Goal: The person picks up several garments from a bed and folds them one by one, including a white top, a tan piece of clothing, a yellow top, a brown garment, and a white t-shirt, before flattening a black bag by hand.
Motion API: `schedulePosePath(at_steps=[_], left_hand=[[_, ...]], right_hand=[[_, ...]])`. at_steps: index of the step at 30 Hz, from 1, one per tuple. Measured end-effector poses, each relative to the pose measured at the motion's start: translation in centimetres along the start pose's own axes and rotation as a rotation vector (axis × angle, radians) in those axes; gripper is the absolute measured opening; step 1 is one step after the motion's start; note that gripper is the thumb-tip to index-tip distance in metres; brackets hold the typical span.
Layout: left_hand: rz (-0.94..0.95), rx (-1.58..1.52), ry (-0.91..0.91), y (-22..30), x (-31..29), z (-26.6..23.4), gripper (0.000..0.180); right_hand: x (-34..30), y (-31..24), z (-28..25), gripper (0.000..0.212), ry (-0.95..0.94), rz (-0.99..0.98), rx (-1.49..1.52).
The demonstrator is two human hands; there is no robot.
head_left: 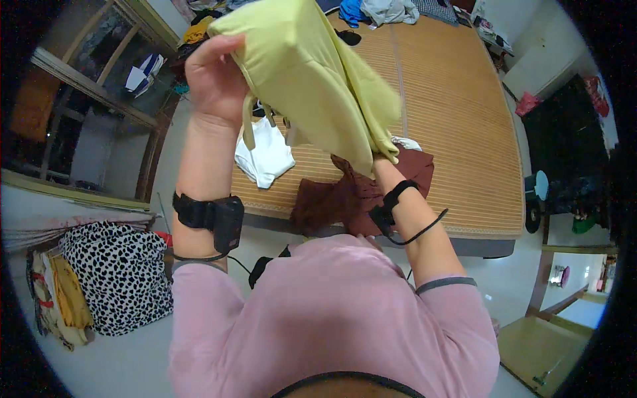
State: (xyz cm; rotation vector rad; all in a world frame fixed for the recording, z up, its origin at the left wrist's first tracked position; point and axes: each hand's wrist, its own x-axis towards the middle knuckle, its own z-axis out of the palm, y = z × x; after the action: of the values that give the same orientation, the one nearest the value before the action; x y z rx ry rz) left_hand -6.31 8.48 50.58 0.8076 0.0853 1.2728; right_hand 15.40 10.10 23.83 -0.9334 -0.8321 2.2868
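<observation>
A pale yellow-green cloth garment [298, 60] hangs raised in front of me, with short straps or ties dangling at its left edge; its exact kind I cannot make out. My left hand [215, 79] grips its upper left edge, thumb on the near side and the other fingers mostly behind the cloth. At the lower right, my right hand [383, 164] goes in under the cloth, which hides its fingers. Below the garment, a dark brown garment [358, 199] lies crumpled on the mat's near edge. To its left is a white folded cloth [264, 152].
A large bed with a woven tan mat [458, 119] spreads ahead. Several clothes [385, 12] lie along its far edge. On the left floor stands a heart-patterned black-and-white cloth pile [119, 278], beside glass doors [86, 99]. A dark cabinet [564, 132] is at right.
</observation>
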Motion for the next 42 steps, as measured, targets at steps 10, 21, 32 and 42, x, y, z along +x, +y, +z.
schedulePosePath(at_steps=[10,21,32,42], left_hand=[[-0.173,0.196,0.290,-3.1,1.6,-4.2,0.030],[-0.268,0.247,0.958,-6.1,2.0,-12.8,0.018],[-0.211,-0.253,0.864,-10.2,2.8,-6.0,0.016],[-0.130,-0.360,0.699,-8.4,1.0,-6.0,0.022]], right_hand=[[-5.1,-4.8,4.5,0.049,-0.060,-0.150,0.007],[-8.9,-8.9,-13.1,0.028,1.153,-0.857,-0.006],[-2.8,-3.5,4.9,0.046,0.731,-0.886,-1.378],[-3.8,-6.4,3.3,0.030,0.681,-0.740,-1.260]])
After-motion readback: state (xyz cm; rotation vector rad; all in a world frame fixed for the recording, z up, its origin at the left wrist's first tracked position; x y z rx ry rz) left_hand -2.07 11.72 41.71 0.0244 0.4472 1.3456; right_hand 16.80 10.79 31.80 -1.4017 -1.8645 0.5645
